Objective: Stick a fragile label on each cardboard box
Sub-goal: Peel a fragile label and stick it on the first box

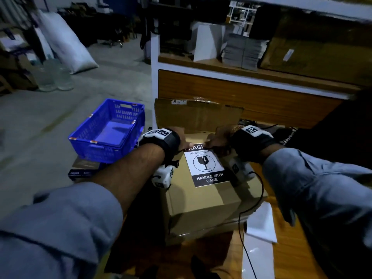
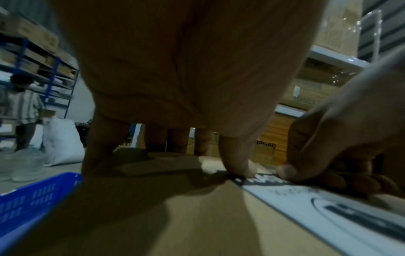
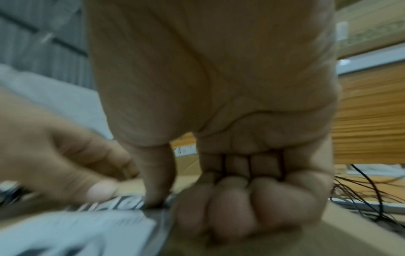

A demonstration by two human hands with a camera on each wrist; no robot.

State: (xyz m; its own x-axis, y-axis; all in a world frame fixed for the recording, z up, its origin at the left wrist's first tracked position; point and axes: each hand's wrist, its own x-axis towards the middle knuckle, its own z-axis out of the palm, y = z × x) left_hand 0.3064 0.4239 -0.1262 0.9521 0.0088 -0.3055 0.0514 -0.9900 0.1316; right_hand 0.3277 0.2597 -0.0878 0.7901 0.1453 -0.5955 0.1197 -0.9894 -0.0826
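Note:
A brown cardboard box (image 1: pixel 209 200) stands on the wooden table, with a black-and-white fragile label (image 1: pixel 205 168) lying flat on its top. Both hands are at the label's far edge. My left hand (image 1: pixel 182 138) has its fingers (image 2: pixel 105 149) straight down on the box, and its thumb (image 2: pixel 236 161) presses the label's (image 2: pixel 317 204) far left corner. My right hand (image 1: pixel 218 139) has its fingers (image 3: pixel 238 199) curled into the palm, knuckles down. Its thumb (image 3: pixel 155 187) presses the label's (image 3: pixel 76 230) dark top band near the far right corner.
A blue plastic crate (image 1: pixel 108 129) sits left of the box on dark flat packs (image 1: pixel 84 169). Flattened cardboard (image 1: pixel 197 115) leans behind the box against a wooden shelf unit (image 1: pixel 241 93). White sheets (image 1: pixel 259 228) and a black cable (image 1: pixel 261 190) lie to the right. A person (image 2: pixel 22 107) stands far left.

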